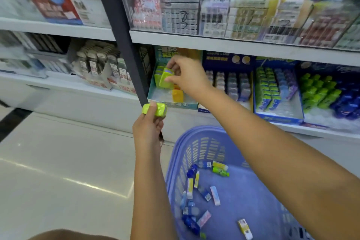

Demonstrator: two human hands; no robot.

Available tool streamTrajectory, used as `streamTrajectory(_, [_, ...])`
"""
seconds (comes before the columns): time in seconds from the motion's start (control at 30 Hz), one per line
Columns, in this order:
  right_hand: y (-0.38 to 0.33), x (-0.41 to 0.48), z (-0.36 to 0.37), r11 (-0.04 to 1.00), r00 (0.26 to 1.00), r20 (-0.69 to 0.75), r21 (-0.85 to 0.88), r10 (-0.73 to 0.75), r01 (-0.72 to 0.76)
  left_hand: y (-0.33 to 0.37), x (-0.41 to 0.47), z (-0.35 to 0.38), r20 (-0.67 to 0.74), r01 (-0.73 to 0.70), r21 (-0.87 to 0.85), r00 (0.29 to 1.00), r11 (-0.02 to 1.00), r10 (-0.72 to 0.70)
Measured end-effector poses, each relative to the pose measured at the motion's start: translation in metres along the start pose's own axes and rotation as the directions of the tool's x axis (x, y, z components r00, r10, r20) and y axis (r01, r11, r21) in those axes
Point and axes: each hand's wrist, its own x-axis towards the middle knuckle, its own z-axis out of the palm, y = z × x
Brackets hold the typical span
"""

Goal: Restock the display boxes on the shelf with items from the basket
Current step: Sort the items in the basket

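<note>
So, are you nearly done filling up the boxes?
Not yet. A few lime-green plastic packs already stand in the teal cardboard display box, beside orange packs. The right hand pinches a fresh green pack at the box, and the left hand grips a spare green pack. Lots of small packets lie waiting in the purple plastic basket.

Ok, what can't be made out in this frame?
Head view:
Blurred: print on the upper-shelf packets.
Too small: labels on the items in the basket.
Hidden: back rows of the teal display box, behind the right hand and its green case.
Cut off: the basket's near side, by the bottom edge.
</note>
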Motion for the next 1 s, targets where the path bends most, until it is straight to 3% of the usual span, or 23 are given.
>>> streamTrajectory(0.07, [0.0,0.015,0.015,0.987,0.997,0.071,-0.16,-0.008,0.019,0.0,0.003,-0.01,-0.033,0.016,0.02,0.999,1.0,-0.015])
streamTrajectory(0.17, [0.003,0.028,0.033,0.965,0.994,0.108,-0.263,0.011,0.018,-0.001,0.005,-0.018,-0.041,0.038,-0.007,0.998,0.999,-0.039])
streamTrajectory(0.37, [0.007,0.032,0.05,0.935,0.995,0.101,-0.355,0.027,0.011,-0.004,0.006,-0.021,0.008,0.058,-0.095,0.998,0.994,-0.058])
streamTrajectory(0.67, [0.006,0.037,0.054,0.882,0.987,0.142,-0.452,-0.079,0.136,-0.005,0.014,-0.025,0.033,0.081,-0.206,0.997,0.975,-0.076])
streamTrajectory(0.87, [0.01,0.04,0.063,0.918,0.997,0.075,-0.396,0.0,0.03,-0.008,0.018,-0.022,0.023,0.075,-0.224,0.997,0.972,-0.072])
streamTrajectory(1.0, [0.008,0.03,0.071,0.811,0.986,0.118,-0.561,-0.122,0.167,-0.009,0.02,-0.017,0.046,0.071,-0.283,0.997,0.956,-0.06])
